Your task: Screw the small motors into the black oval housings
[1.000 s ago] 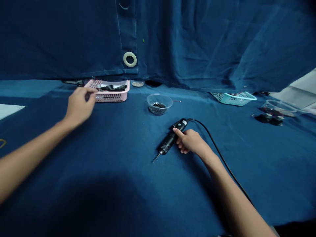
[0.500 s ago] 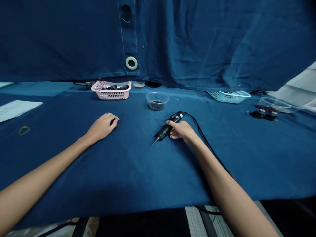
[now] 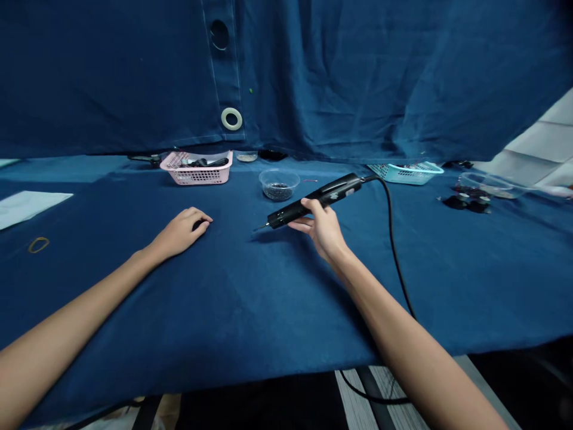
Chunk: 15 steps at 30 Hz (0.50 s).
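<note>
While I check the feed from my remote station, my right hand (image 3: 323,230) grips a black electric screwdriver (image 3: 313,200), fingers closed around its barrel, holding it raised above the blue cloth (image 3: 286,310) with the bit pointing left, near a clear plastic bowl (image 3: 273,174) of small dark parts (image 3: 277,191). My left hand (image 3: 179,233) lies on the cloth, fingers loosely curled and holding nothing, with a pink basket (image 3: 196,174) beyond it.

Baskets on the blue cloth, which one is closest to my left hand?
The pink plastic basket, straight ahead of your left hand; the teal basket sits much farther off, to the right, beyond the electric screwdriver.
</note>
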Motion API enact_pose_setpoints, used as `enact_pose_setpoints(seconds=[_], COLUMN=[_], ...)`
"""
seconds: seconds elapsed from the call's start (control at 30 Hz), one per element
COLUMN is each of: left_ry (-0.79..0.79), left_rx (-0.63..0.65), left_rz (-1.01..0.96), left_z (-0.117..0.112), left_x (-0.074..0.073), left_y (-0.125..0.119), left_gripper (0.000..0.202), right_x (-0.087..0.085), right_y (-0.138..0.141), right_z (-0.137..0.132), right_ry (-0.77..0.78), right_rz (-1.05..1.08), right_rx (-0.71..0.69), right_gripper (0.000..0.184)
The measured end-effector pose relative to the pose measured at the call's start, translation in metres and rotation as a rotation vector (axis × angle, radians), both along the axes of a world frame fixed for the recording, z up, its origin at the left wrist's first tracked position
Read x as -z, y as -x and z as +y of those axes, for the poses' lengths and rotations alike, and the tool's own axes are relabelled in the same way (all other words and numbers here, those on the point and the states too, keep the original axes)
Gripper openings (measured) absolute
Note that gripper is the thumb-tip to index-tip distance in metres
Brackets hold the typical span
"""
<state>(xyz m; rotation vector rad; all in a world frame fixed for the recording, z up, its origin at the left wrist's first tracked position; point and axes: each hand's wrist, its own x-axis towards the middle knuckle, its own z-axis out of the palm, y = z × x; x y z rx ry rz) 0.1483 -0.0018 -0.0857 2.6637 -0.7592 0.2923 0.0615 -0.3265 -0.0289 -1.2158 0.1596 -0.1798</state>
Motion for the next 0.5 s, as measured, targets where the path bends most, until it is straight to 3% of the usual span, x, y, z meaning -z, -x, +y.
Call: enact_pose_setpoints(seconds=[0.13, 0.23, 0.4, 0.5], left_ry=[0.009, 0.038, 0.055, 0.025], left_rx=[-0.033, -0.126, -0.345, -0.384], left_rz=[-0.034, -0.136, -0.249, -0.13], left_z=[-0.003, -0.003, 0.008, 0.018], left_x=[-0.003, -0.029, -0.105, -0.131], left_y=[-0.001, -0.024, -0.12, -0.179], left_gripper=[0.035, 0.035, 0.035, 0.029], right_x=[-0.019, -0.028, -0.031, -0.031], right_y=[0.01, 0.015, 0.016, 0.014], right_z=[0.001, 0.0, 0.002, 0.004], right_ry=[-0.252, -0.391, -0.479, -0.491], right_rz=[-0.017, 0.039, 0.101, 0.147], right_rx=[0.023, 0.044, 0.103, 0.134], right_gripper=[0.027, 0.026, 0.024, 0.023])
